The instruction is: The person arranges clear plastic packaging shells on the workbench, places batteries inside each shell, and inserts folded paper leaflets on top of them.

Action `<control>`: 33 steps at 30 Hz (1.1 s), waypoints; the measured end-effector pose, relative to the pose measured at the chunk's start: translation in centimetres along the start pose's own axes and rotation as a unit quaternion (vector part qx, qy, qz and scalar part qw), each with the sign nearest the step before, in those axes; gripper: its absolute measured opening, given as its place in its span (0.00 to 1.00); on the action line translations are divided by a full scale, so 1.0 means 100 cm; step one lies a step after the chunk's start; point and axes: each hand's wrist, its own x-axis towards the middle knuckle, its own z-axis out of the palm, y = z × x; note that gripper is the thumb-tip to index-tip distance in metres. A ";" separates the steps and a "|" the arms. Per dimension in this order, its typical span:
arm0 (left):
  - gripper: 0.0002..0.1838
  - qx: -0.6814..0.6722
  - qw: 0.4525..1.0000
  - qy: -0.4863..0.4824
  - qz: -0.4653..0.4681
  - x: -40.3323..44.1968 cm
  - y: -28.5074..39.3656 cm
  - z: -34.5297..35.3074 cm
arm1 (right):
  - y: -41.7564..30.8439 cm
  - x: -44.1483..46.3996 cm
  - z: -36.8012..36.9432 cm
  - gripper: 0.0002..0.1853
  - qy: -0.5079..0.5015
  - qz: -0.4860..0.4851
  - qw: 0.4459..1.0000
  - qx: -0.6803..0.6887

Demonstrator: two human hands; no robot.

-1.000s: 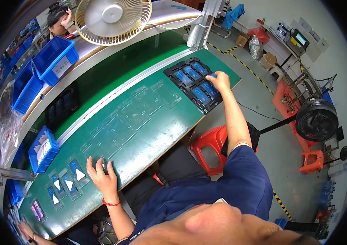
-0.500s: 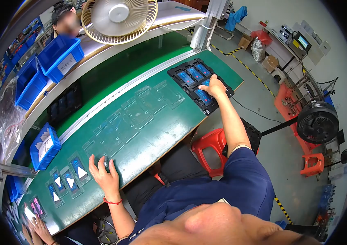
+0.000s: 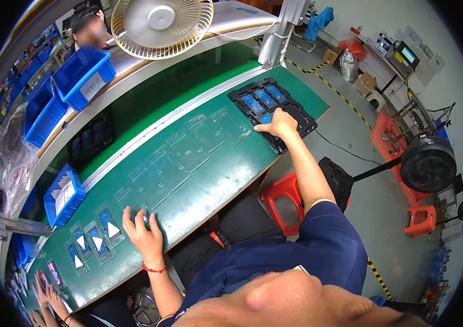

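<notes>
We have our right hand over the black tray at the far end of the bench. Its thumb and pointing finger are wide apart, with 1 blue card between them, maybe so both sides can be reached. We cannot tell if they pinch it. That card sits in the tray's near row, and 3 more blue cards lie in the other row, each in its own slot, likely so they do not slide or rub.

Our left hand has its fingers spread, near the bench edge, and we cannot see it grip anything. Beside it, 4 blue cards with white triangles lie in small clear trays, likely to keep them apart. Bigger clear trays lie between our hands. Past the 4 cards are a pink card and another person's hands. The blue bin holds white papers, close by, maybe for easy reach
</notes>
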 end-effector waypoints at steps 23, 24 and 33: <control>0.10 0.021 1.000 0.013 -0.009 0.001 -0.002 0.001 | 0.011 0.154 -0.026 0.44 0.022 -0.025 0.999 0.018; 0.10 0.029 1.000 0.009 -0.006 0.002 -0.002 0.001 | 0.010 0.159 -0.025 0.44 0.020 -0.026 0.999 0.017; 0.08 0.024 1.000 0.012 -0.005 0.002 0.000 0.001 | 0.010 0.168 -0.023 0.47 -0.017 0.013 1.000 -0.002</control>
